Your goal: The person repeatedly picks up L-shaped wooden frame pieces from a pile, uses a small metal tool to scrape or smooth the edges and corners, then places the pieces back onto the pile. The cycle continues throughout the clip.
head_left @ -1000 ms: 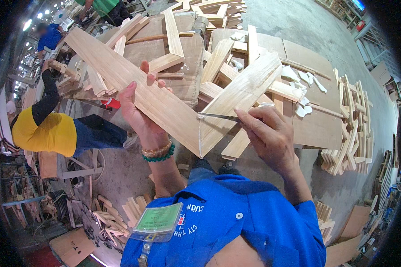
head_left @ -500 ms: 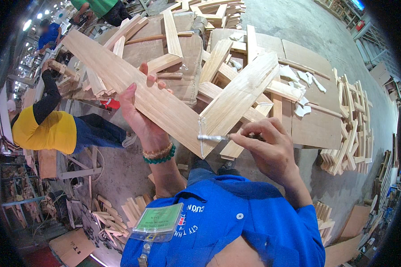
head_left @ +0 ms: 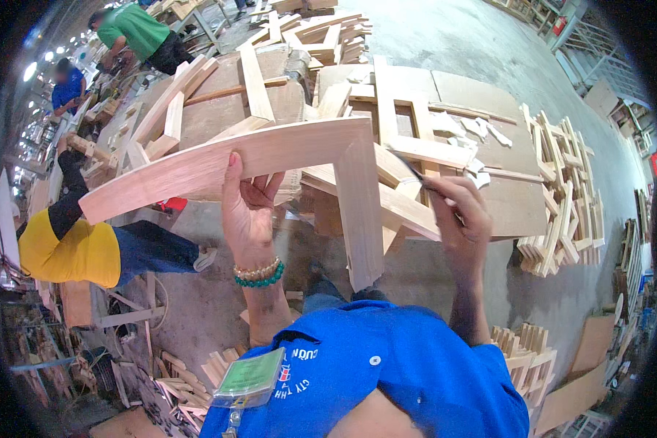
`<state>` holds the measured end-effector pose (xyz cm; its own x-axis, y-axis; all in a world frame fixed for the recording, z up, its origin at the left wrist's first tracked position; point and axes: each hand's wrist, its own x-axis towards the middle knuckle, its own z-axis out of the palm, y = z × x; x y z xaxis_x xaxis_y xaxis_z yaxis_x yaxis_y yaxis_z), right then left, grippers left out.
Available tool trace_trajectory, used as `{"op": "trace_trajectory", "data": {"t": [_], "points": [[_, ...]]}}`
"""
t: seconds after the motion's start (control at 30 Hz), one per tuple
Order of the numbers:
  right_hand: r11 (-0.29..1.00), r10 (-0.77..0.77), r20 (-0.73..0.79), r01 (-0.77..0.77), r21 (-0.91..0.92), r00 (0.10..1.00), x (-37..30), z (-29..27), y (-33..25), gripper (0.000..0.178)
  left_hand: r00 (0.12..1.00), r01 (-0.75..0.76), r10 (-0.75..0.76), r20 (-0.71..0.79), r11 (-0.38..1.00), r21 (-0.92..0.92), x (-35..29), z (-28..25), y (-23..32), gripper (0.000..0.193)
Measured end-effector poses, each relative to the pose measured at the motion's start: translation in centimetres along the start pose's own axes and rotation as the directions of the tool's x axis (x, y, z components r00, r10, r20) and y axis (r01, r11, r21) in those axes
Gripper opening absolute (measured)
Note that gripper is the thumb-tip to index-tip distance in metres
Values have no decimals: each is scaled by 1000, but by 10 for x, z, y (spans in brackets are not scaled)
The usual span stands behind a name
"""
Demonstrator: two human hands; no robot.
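Cardboard-covered desk (head_left: pixel 504 208) out front, loaded with pale wood. The L-piece (head_left: pixel 299 142), smooth with a mitred corner, is held up by its near edge. Left hand (head_left: pixel 248 208) grips the long arm; right hand (head_left: pixel 463 212) pinches a thin dark tool (head_left: pixel 410 168) just beside the corner. Looks like seam cleanup, and I'd say another pass needs the L kept steady. Jagged white scraps (head_left: pixel 478 128) lie behind.

Co-worker (head_left: pixel 109 252) in yellow shirt (head_left: pixel 69 250)
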<state>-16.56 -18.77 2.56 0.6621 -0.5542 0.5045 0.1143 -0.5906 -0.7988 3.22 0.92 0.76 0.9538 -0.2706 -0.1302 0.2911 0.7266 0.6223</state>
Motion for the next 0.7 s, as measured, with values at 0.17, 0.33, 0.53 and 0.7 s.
{"op": "trace_trajectory", "data": {"t": [0.17,0.33,0.53,0.7], "points": [[945,-143,31,146,-291,989,11,33,26,25,991,48,-47,-125,999,9,5,-17,-10,41],[917,-149,53,158,-366,987,11,56,41,23,979,119,-129,-161,991,-68,6,-25,-18,40],[967,-126,192,164,-196,973,-17,52,25,29,981,92,-97,-168,995,-40,11,-35,-16,41],[968,201,58,-207,140,978,-19,10,39,21,988,-124,124,-94,992,-1,4,-12,24,50]]}}
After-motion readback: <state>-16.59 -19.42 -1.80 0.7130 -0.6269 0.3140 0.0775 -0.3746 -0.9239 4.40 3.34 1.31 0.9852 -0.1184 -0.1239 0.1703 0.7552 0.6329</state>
